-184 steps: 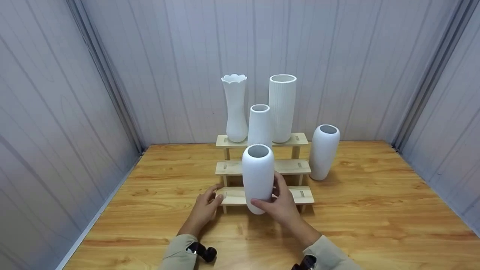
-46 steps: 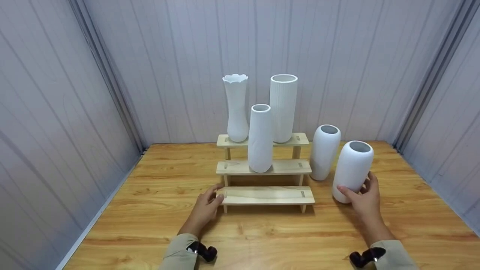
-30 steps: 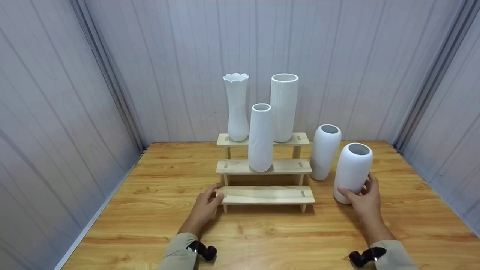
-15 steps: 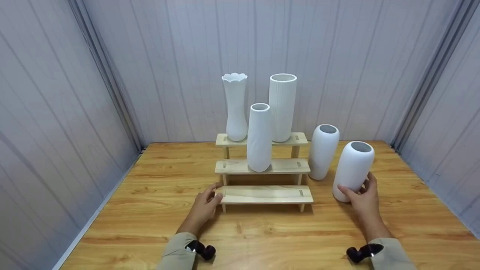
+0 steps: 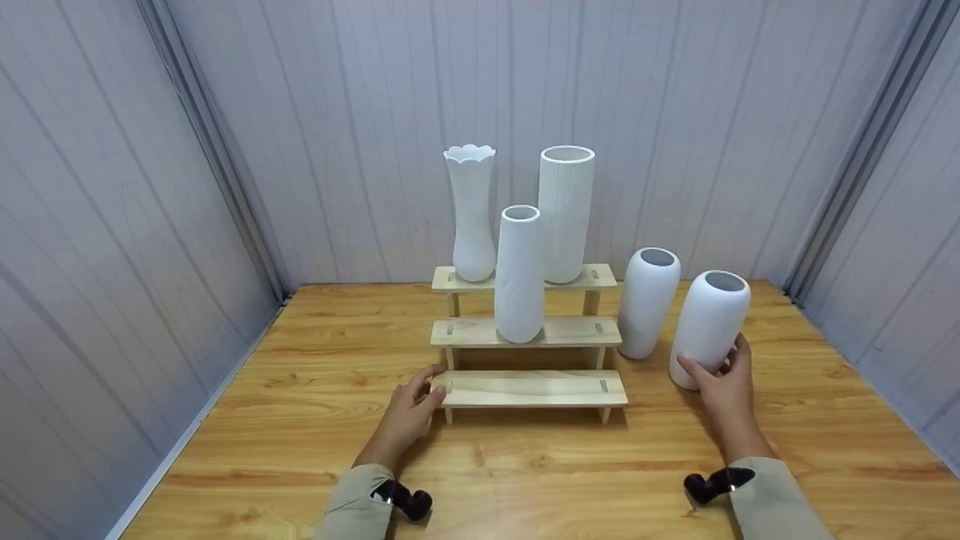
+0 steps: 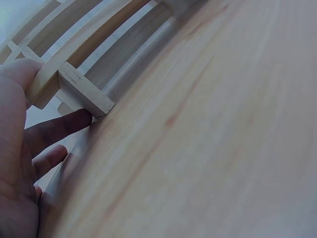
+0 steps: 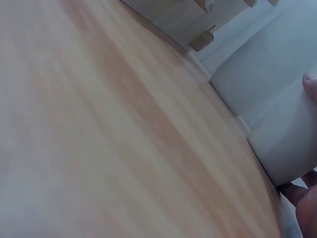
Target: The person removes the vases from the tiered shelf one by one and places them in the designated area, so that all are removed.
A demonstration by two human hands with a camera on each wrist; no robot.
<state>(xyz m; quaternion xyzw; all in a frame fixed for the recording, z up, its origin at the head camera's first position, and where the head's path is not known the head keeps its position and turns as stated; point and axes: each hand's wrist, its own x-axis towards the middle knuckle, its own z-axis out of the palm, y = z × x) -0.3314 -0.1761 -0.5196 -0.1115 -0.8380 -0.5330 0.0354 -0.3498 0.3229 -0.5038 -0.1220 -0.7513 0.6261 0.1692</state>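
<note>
At the right, my right hand [image 5: 726,379] grips a smooth white vase [image 5: 710,322] low on its body, thumb on the near side. In the right wrist view the base of that vase [image 7: 287,144] appears to meet the tabletop. My left hand [image 5: 409,409] holds the left end of the lowest step of a three-step wooden stand [image 5: 532,388]; in the left wrist view its thumb [image 6: 25,72] is on the board and a finger touches the leg. A tapered white vase [image 5: 520,281] stands on the middle step.
On the top step stand a scalloped-rim vase [image 5: 472,217] and a ribbed cylindrical vase [image 5: 566,217]. Another smooth white vase [image 5: 648,307] stands on the wooden table [image 5: 300,450], between the stand and the held vase. Panelled walls [image 5: 360,135] enclose the back and sides.
My right hand has carried the smooth vase from in front of the lowest step to the table at the right, then shifted it slightly farther back. My left hand has stayed in place.
</note>
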